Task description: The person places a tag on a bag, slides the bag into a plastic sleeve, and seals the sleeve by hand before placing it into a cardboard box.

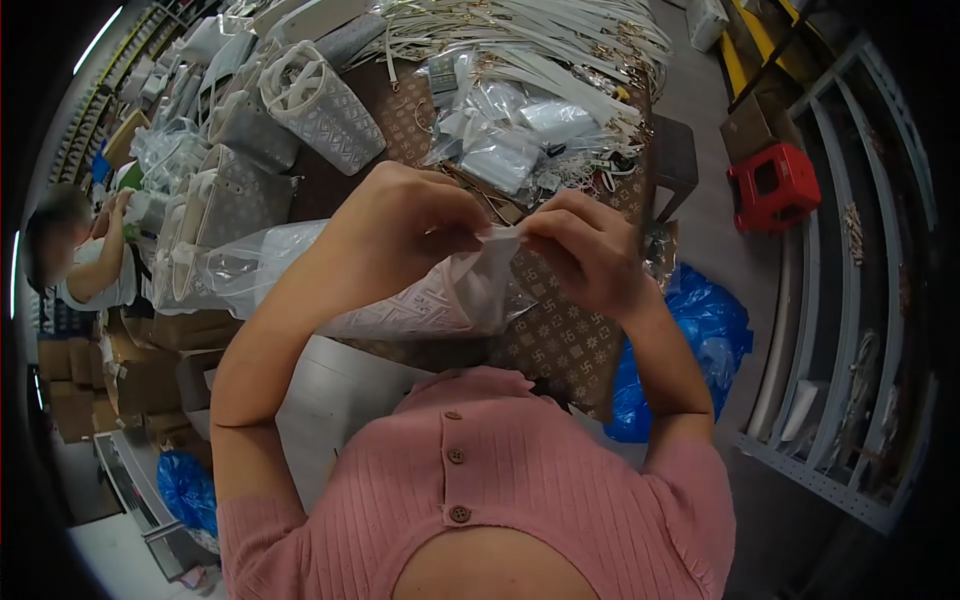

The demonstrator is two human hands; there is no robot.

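Both my hands meet above the near edge of the patterned table (pixel 545 345). The fingers of my left hand (pixel 410 225) are pinched on the top edge of a clear plastic bag (pixel 490 285). My right hand (pixel 590 250) pinches the same edge a little to the right, its fingertips close to the left ones. Inside the plastic lies a handbag (pixel 415 308) with a light diamond pattern, partly hidden under my left forearm. More clear plastic (pixel 250 262) spreads out to the left of it.
Patterned handbags (pixel 325 110) stand at the back left. White straps (pixel 540 40) and small plastic packets (pixel 500 155) cover the table's far side. A red stool (pixel 775 187), blue plastic bags (pixel 690 335) and a metal rack (pixel 840 250) are at right. Another person (pixel 100 260) is at far left.
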